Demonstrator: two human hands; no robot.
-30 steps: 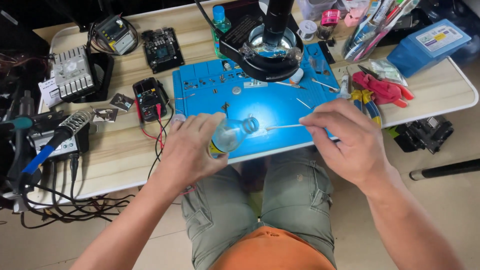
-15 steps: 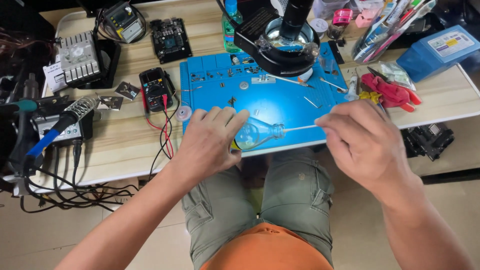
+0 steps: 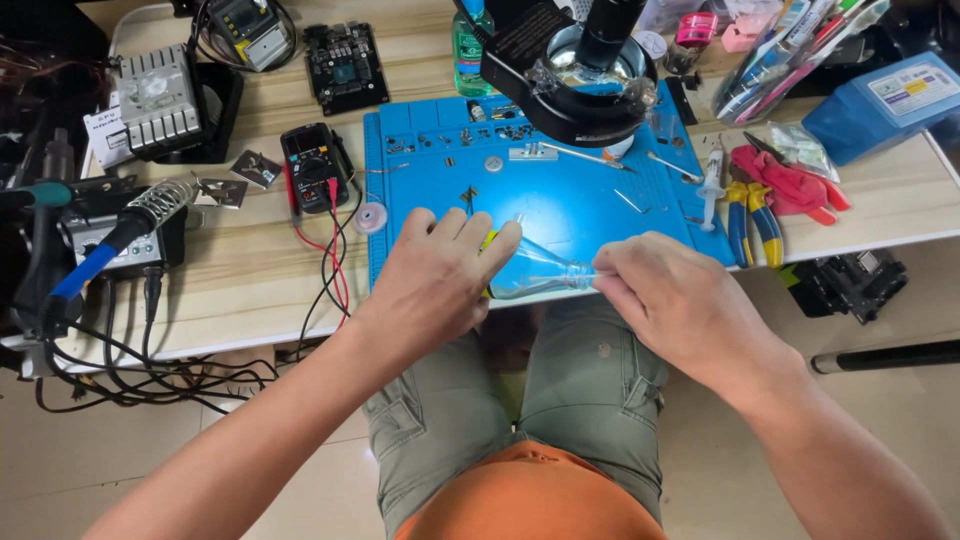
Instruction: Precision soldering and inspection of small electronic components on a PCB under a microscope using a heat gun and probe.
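My left hand (image 3: 435, 285) grips the body of a small clear plastic bottle (image 3: 535, 270) that lies on its side at the near edge of a blue work mat (image 3: 560, 200). The bottle's neck points right. My right hand (image 3: 680, 305) pinches at that neck with its fingertips. Whether a thin tool or a cap sits between those fingers is hidden. Both hands hover over the mat's front edge, above my lap.
A black microscope ring light (image 3: 580, 70) hangs over the mat's far side. Pliers (image 3: 750, 225), a syringe (image 3: 712, 175) and a red tool (image 3: 790, 180) lie to the right. To the left are a multimeter (image 3: 312, 165) with leads and a hot air wand (image 3: 130, 230).
My right hand has closed the gap and now touches the bottle's neck. The thin metal rod seen between the hands earlier no longer shows. The left hand keeps hold of the bottle.
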